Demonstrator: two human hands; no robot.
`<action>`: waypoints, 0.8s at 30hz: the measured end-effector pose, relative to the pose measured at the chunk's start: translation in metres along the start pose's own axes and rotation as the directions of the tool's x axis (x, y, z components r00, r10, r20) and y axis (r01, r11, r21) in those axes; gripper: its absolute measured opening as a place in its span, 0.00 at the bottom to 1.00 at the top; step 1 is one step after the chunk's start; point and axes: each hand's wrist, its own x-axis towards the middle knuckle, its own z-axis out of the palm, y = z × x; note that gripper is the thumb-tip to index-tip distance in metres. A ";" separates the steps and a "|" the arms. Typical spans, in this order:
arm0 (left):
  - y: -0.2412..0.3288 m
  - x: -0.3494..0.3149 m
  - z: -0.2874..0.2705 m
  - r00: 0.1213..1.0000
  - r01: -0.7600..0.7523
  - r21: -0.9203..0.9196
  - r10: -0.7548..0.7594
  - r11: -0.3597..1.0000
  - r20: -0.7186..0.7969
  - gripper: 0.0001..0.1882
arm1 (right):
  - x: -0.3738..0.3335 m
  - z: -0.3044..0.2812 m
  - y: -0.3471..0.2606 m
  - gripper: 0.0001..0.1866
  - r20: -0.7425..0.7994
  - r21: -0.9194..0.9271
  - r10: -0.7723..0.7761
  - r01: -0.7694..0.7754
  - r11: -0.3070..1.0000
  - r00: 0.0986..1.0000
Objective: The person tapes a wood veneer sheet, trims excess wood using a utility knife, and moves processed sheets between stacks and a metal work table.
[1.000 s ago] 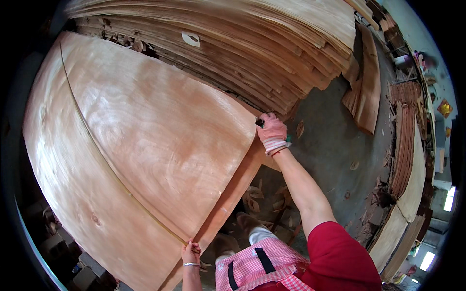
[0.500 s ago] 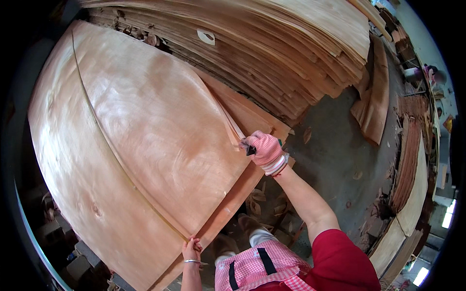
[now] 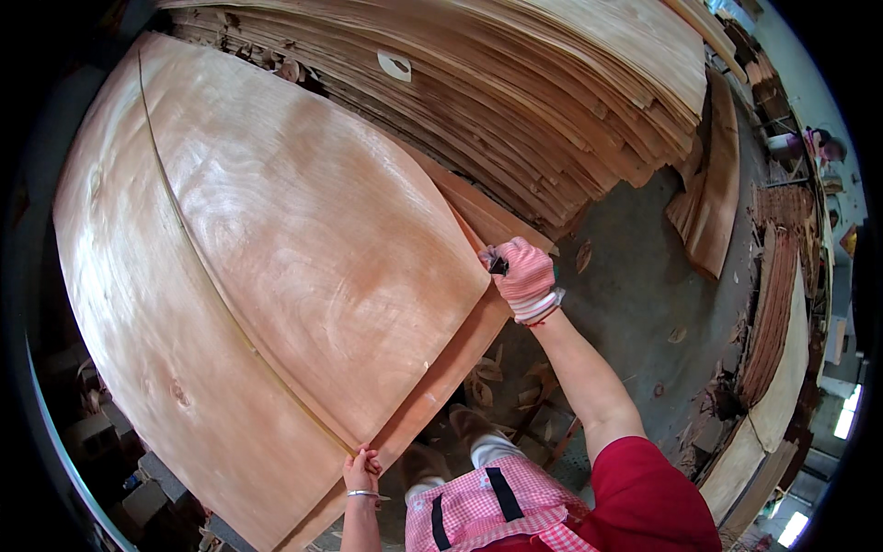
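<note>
A broad, pale reddish-brown wood veneer sheet [image 3: 303, 239] lies before me on top of other sheets. A long, thin yellowish stick [image 3: 246, 342] runs across it from the far left edge to the near edge. My left hand [image 3: 362, 471], bare with a bracelet at the wrist, is closed on the stick's near end. My right hand [image 3: 524, 276] wears a pink striped glove and is closed round a small black tool [image 3: 498, 265], mostly hidden by the fingers. It is at the sheet's right corner; whether it also pinches the veneer is hidden.
A tall stack of veneer sheets [image 3: 515, 101] stands along the far side. Bent brown sheets [image 3: 713, 189] lean beyond the grey floor [image 3: 635, 304], where loose scraps lie. More veneer stacks [image 3: 777, 304] line the right. Grey blocks [image 3: 147, 504] sit at the lower left.
My right hand has moved slightly right and up. The veneer's right edge, folded back before, now lies further out, its corner by the glove. My left hand and the stick stay in place.
</note>
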 end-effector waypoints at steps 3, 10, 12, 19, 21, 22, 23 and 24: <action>-0.001 0.002 -0.001 1.000 0.006 -0.002 -0.006 1.000 0.009 0.06 | 0.002 -0.010 -0.002 0.07 -0.003 0.063 0.002 -0.002 0.998 1.000; -0.010 0.005 -0.002 0.927 -0.250 0.620 0.369 0.744 -0.069 0.14 | 0.003 -0.016 -0.022 0.08 -0.069 0.123 -0.071 0.079 0.989 0.995; 0.001 -0.003 0.012 0.837 -0.395 0.738 0.545 0.547 0.043 0.17 | 0.005 -0.021 -0.037 0.07 -0.049 0.202 -0.116 0.124 0.972 0.992; 0.103 -0.015 0.209 0.860 -0.481 0.382 0.340 0.789 0.379 0.24 | -0.018 0.009 -0.060 0.06 0.082 0.330 -0.335 0.291 0.898 0.939; 0.119 0.009 0.260 0.860 -0.471 0.386 0.315 0.794 0.401 0.17 | -0.027 0.017 -0.063 0.06 0.095 0.336 -0.358 0.308 0.890 0.929; 0.124 0.017 0.275 0.850 -0.501 0.491 0.298 0.713 0.434 0.14 | -0.028 0.016 -0.064 0.07 0.111 0.363 -0.365 0.304 0.881 0.924; 0.122 0.025 0.280 0.833 -0.521 0.447 0.317 0.727 0.454 0.11 | -0.027 0.014 -0.065 0.07 0.124 0.388 -0.373 0.301 0.871 0.920; 0.123 0.031 0.284 0.814 -0.542 0.405 0.340 0.736 0.471 0.09 | -0.025 0.008 -0.066 0.11 0.160 0.492 -0.292 0.181 0.852 0.943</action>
